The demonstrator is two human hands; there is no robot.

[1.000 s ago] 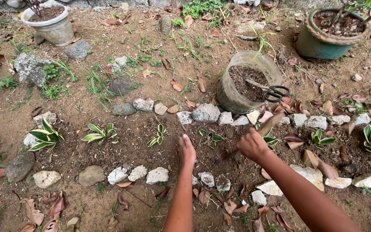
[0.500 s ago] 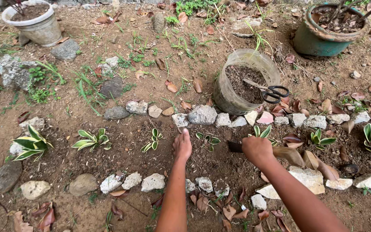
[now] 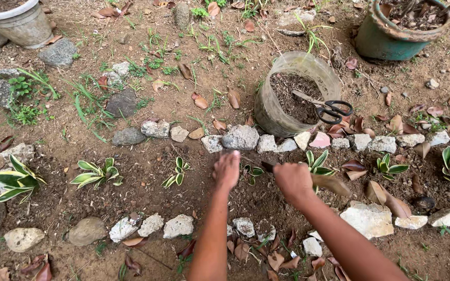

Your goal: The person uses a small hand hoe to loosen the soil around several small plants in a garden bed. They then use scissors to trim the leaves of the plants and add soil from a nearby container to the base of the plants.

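While we crouch over the planting strip, our left hand (image 3: 227,170) hovers flat with its fingers held together, just above the dark soil (image 3: 147,200) and right beside a tiny green seedling (image 3: 253,173). Our right hand (image 3: 293,180) is closed in a fist around a dark-handled tool (image 3: 270,166), whose end pokes out toward that same seedling; what kind of blade it has, we cannot tell.

Taking the seedling as our mark: directly beyond it runs the far row of pale stones (image 3: 240,138), and touching that row from behind sits the clear plastic pot (image 3: 274,112) filled with earth, black-handled scissors (image 3: 332,110) resting on its rim. Nearer to us than the seedling lies the second stone row (image 3: 178,225), broken and uneven, with dry brown leaves (image 3: 240,252) scattered along it. To the seedling's left, a small variegated plant (image 3: 177,173) stands near, then two larger ones (image 3: 96,173) further along. To its right, another striped plant (image 3: 316,161) stands just behind our fist.

Between the two stone edges, bare earth lies open left of the seedling. A green pot (image 3: 386,39) sits well apart, far right.
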